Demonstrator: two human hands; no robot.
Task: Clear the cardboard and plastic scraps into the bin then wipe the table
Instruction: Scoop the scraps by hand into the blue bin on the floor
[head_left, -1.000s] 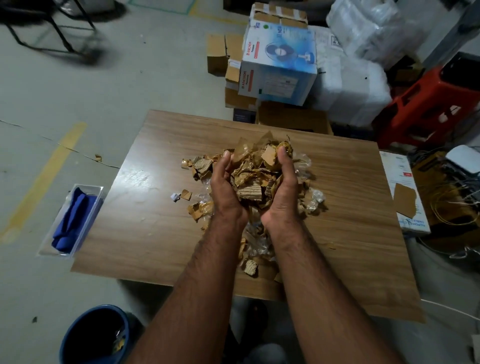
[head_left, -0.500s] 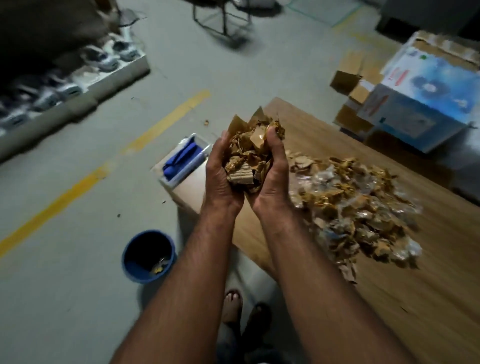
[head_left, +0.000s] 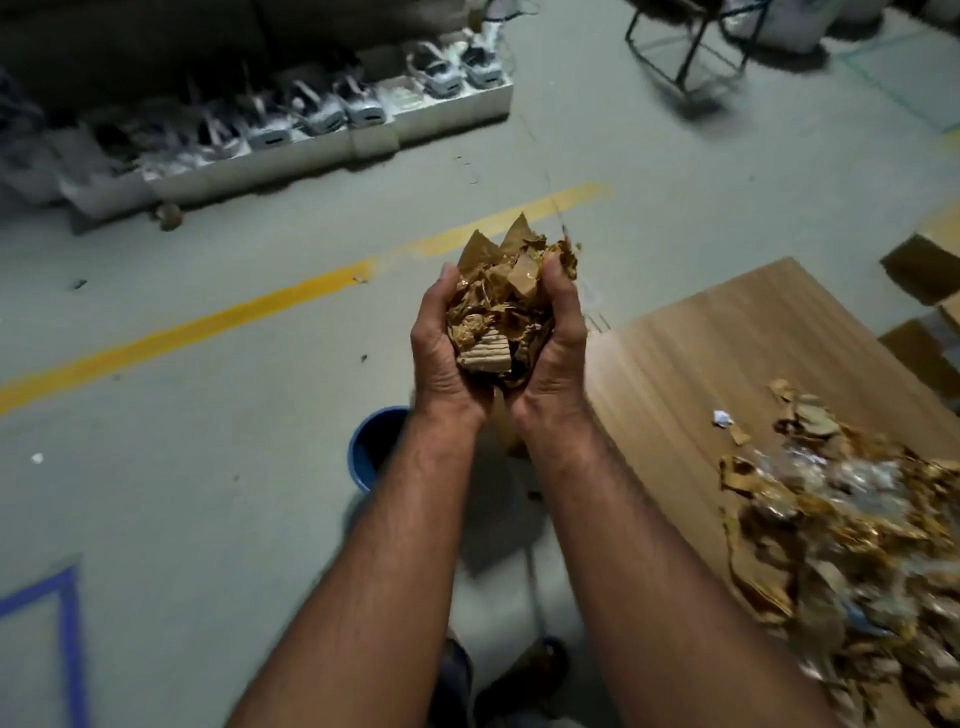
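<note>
Left hand (head_left: 447, 358) and right hand (head_left: 556, 358) each grip a heap of torn brown cardboard scraps (head_left: 501, 306) (cupped together) above the round blue plastic bin (head_left: 371, 447).

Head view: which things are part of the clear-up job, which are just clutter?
Job:
- handful of scraps cupped between left hand and right hand
- blue bin on the floor
- scrap pile
- table

Clutter:
- white boxes along the wall
- chair frame
- cardboard cartons
</note>
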